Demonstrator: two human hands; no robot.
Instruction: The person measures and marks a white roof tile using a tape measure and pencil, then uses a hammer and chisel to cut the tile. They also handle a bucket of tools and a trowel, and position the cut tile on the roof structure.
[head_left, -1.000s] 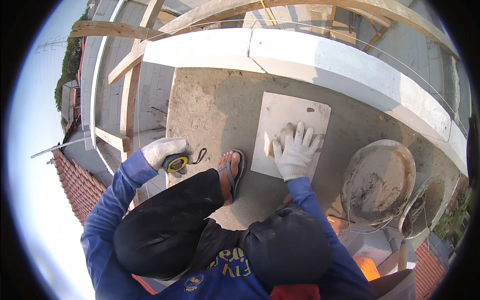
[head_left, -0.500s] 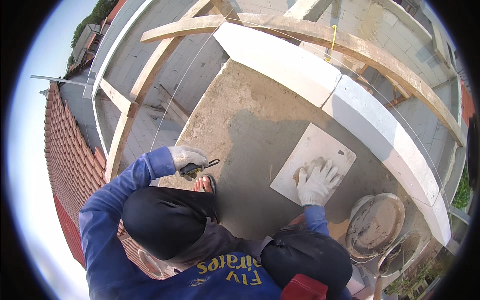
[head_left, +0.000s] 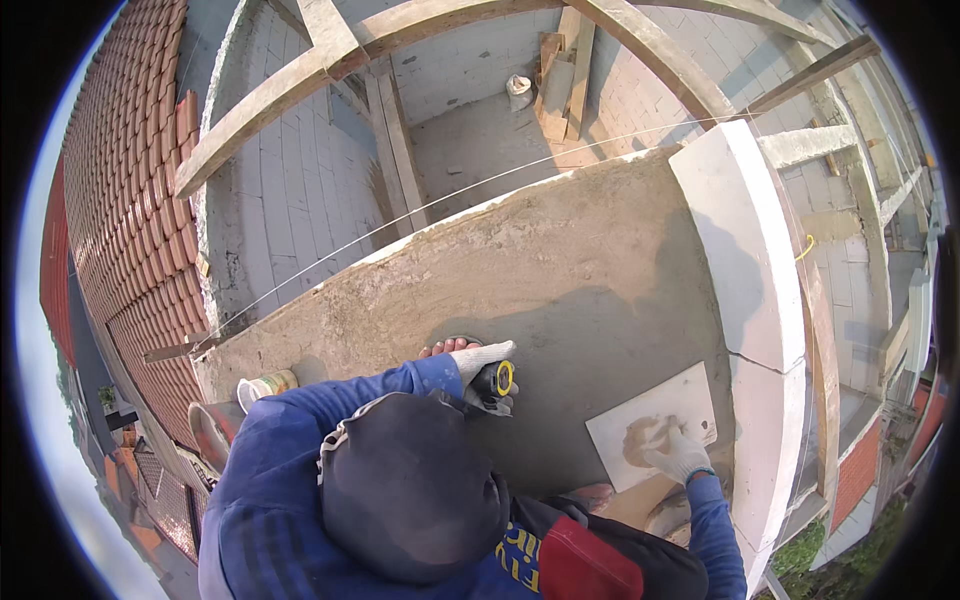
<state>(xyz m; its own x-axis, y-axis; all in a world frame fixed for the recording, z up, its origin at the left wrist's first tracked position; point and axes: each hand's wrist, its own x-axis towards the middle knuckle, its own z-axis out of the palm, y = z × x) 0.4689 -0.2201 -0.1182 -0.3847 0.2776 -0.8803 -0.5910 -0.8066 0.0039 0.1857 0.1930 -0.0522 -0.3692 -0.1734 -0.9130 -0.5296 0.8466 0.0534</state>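
My left hand [head_left: 484,372], in a white glove and blue sleeve, is closed round a black and yellow tape measure [head_left: 501,379] beside my bare toes [head_left: 440,347], above the rough concrete slab [head_left: 540,260]. At the lower right my right hand [head_left: 676,455], also gloved, rests with bent, parted fingers on a thin white square board [head_left: 608,425], over a beige smear. The board lies on the concrete just left of a row of thick white blocks [head_left: 735,250]; one joint between them shows a dark crack.
Timber beams [head_left: 650,55] and taut string cross open drops to block-walled spaces, with a white sack [head_left: 519,90] and planks [head_left: 560,90] below. A tiled roof [head_left: 120,260] lies left. A white tub [head_left: 258,390] and larger container [head_left: 215,430] stand at the slab's left end.
My view has swung left: board and blocks now appear at the right, and the drop, roof and tub show more. My left hand stays on the tape measure, my right on the board.
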